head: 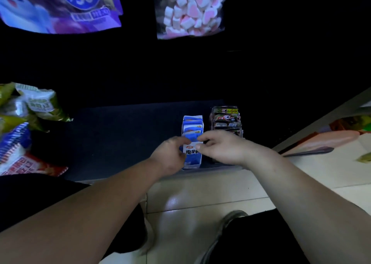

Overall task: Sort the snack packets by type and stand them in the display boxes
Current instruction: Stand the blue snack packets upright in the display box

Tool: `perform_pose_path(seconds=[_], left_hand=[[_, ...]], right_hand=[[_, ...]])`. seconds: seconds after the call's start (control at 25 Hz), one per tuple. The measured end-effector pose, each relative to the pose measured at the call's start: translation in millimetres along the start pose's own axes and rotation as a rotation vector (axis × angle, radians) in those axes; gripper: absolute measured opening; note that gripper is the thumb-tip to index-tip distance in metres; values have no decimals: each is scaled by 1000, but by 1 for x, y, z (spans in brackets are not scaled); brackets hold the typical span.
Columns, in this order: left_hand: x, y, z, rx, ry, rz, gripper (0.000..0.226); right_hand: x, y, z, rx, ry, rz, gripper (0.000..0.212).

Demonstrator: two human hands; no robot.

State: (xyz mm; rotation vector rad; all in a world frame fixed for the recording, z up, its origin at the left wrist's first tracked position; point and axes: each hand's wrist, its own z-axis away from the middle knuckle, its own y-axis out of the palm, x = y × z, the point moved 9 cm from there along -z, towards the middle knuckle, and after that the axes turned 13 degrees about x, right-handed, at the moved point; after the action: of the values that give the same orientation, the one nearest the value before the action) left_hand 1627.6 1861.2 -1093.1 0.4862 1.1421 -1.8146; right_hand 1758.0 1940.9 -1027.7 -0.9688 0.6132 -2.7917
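A blue and white display box (192, 160) stands on a dark low shelf (120, 139), with several blue snack packets (192, 128) upright inside it. To its right stands a second display box (225, 119) filled with dark red-and-black packets. My left hand (170, 155) is at the left front of the blue box, its fingers curled onto the frontmost blue packet. My right hand (218, 148) reaches in from the right, with thumb and fingers pinching the top of that same packet.
Green, blue-white and red snack bags (30, 123) are piled at the left of the shelf. A purple bag (66, 4) and a bag of pink-white marshmallows (190, 9) hang above. Pale floor tiles (200, 199) and my shoes lie below; more goods sit at the right (341, 135).
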Motion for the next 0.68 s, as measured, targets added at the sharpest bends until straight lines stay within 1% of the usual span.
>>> perform_pose_path(seconds=[0.04,0.12,0.16,0.2,0.24,0.28,0.36,0.4,0.48,0.56,0.6,0.68], left_hand=[[5,5,-5,2,9,-5,47],[16,6,-14,-49,19,-37,50],[21,3,-18,-84,17,-27,45],[23,1,-22,-101,19,-6,35],[23,0,-25,-106,19,0,24],[21,1,-26,-102,18,-9,17],[24,6,-27,-95,4,17,16],[25,8,-25,-104,-6,42,16],[23,5,-16,-166,-10,149,15],[15,-1,-7,-259,6,333,13],[8,-1,-3,-283,20,411,10],[-14,12,6,-237,89,542,7]], right_hand=[[-8,-1,-6,-3,7,-26,49],[-19,-3,-19,14,49,45,45],[-22,-5,-26,13,62,66,45],[-25,-8,-30,-10,70,56,45],[-30,-9,-36,-33,76,32,43],[-33,-6,-41,-43,78,6,39],[-38,-3,-52,-46,76,-38,24],[-39,-2,-54,-44,77,-62,21],[-40,0,-55,-35,104,-188,36],[-49,6,-51,0,183,-401,52],[-50,9,-48,22,191,-481,53],[-44,12,-42,43,129,-595,39]])
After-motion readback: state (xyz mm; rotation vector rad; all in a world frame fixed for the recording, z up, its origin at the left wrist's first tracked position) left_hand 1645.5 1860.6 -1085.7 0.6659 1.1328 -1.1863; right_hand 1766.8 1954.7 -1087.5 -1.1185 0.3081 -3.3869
